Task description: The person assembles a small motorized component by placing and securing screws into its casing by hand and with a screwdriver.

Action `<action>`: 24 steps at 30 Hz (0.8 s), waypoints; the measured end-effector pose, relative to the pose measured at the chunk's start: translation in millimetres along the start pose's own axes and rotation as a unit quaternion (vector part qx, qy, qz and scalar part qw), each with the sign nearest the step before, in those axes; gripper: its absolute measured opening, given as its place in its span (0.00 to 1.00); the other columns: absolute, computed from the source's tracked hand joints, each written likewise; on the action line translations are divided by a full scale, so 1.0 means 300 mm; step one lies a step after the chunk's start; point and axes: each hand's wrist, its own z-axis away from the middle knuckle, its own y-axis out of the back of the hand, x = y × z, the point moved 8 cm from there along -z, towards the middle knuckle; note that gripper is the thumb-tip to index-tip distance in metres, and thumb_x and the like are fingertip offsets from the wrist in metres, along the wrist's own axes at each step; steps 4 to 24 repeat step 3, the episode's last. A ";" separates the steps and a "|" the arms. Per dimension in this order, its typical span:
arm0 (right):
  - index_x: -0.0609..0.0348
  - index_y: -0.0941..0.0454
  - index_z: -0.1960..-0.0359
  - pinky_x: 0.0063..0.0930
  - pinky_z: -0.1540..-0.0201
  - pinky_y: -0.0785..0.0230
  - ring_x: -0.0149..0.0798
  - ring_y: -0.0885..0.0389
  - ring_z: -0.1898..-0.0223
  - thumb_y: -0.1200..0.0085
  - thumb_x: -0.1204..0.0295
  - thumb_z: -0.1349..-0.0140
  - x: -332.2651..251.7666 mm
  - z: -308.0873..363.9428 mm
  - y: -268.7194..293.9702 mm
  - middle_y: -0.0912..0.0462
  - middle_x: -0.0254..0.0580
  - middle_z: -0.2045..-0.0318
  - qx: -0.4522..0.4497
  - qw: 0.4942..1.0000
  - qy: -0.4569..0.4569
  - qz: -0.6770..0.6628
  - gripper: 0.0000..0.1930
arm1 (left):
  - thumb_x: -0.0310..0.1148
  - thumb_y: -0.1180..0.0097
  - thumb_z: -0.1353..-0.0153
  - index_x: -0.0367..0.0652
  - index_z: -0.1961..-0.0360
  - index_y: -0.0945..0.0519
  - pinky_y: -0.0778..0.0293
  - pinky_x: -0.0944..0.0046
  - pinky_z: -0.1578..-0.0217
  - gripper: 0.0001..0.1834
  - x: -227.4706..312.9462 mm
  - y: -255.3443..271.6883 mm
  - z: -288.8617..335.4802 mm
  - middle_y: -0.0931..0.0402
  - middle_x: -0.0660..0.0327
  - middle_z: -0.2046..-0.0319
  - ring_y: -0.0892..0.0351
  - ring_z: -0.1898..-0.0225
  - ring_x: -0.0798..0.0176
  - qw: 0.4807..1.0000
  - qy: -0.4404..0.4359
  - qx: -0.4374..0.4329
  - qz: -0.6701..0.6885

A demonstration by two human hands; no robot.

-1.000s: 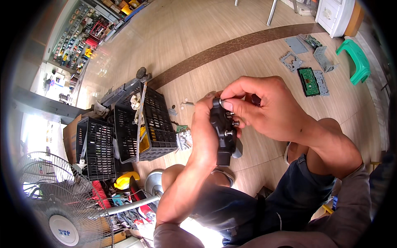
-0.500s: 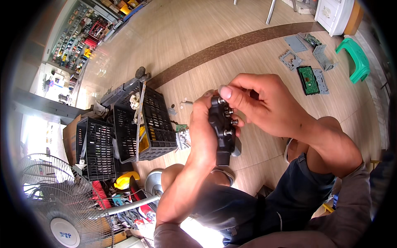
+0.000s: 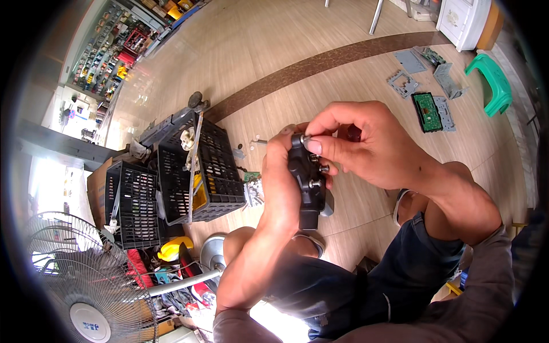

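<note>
My left hand (image 3: pixel 280 177) is wrapped round a black moulded plastic part (image 3: pixel 309 200), holding it upright above my knees. Several silver screws (image 3: pixel 314 183) stick out of its right side. At the part's top end, my right hand (image 3: pixel 366 143) pinches one silver screw (image 3: pixel 305 139) between thumb and index finger. Something dark red (image 3: pixel 354 134) shows in the curl of the right hand, mostly hidden by its fingers. Behind the part's lower right side a grey piece (image 3: pixel 327 203) shows; I cannot tell what it is.
Black plastic crates (image 3: pixel 214 197) stand on the floor at left, near a standing fan (image 3: pixel 86 286). At the far right lie a green circuit board (image 3: pixel 428 112), grey metal plates (image 3: pixel 410 60) and a green plastic stool (image 3: pixel 493 86). Small parts lie beside the crates.
My right thumb has moved down slightly from the top of the part, and the index finger now meets it at the screw. My left hand and the part stay almost still.
</note>
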 end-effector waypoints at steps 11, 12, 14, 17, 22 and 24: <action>0.66 0.19 0.62 0.21 0.74 0.27 0.28 0.16 0.75 0.43 0.72 0.36 -0.014 0.001 0.014 0.15 0.40 0.72 0.015 0.998 0.043 0.047 0.08 | 0.53 0.62 0.34 0.37 0.60 0.25 0.22 0.60 0.78 0.27 0.004 0.006 -0.002 0.21 0.56 0.73 0.20 0.77 0.59 0.999 -0.008 0.022 0.021; 0.66 0.19 0.62 0.21 0.74 0.27 0.28 0.16 0.75 0.43 0.72 0.36 -0.014 0.001 0.014 0.15 0.40 0.72 0.015 0.998 0.043 0.047 0.08 | 0.53 0.62 0.34 0.37 0.60 0.25 0.22 0.60 0.78 0.27 0.004 0.006 -0.002 0.21 0.56 0.73 0.20 0.77 0.59 0.999 -0.008 0.022 0.021; 0.66 0.19 0.62 0.21 0.74 0.27 0.28 0.16 0.75 0.43 0.72 0.36 -0.014 0.001 0.014 0.15 0.40 0.72 0.015 0.998 0.043 0.047 0.08 | 0.53 0.62 0.34 0.37 0.60 0.25 0.22 0.60 0.78 0.27 0.004 0.006 -0.002 0.21 0.56 0.73 0.20 0.77 0.59 0.999 -0.008 0.022 0.021; 0.66 0.19 0.62 0.21 0.74 0.27 0.28 0.16 0.75 0.43 0.72 0.36 -0.014 0.001 0.014 0.15 0.40 0.72 0.015 0.998 0.043 0.047 0.08 | 0.53 0.62 0.34 0.37 0.60 0.25 0.22 0.60 0.78 0.27 0.004 0.006 -0.002 0.21 0.56 0.73 0.20 0.77 0.59 0.999 -0.008 0.022 0.021; 0.66 0.19 0.62 0.21 0.74 0.27 0.28 0.16 0.75 0.43 0.72 0.36 -0.014 0.001 0.014 0.15 0.40 0.72 0.015 0.998 0.043 0.047 0.08 | 0.53 0.62 0.34 0.37 0.60 0.25 0.22 0.60 0.78 0.27 0.004 0.006 -0.002 0.21 0.56 0.73 0.20 0.77 0.59 0.999 -0.008 0.022 0.021; 0.66 0.19 0.62 0.21 0.74 0.27 0.28 0.16 0.75 0.43 0.72 0.36 -0.014 0.001 0.014 0.15 0.40 0.72 0.015 0.998 0.043 0.047 0.08 | 0.53 0.62 0.34 0.37 0.60 0.25 0.22 0.60 0.78 0.27 0.004 0.006 -0.002 0.21 0.56 0.73 0.20 0.77 0.59 0.999 -0.008 0.022 0.021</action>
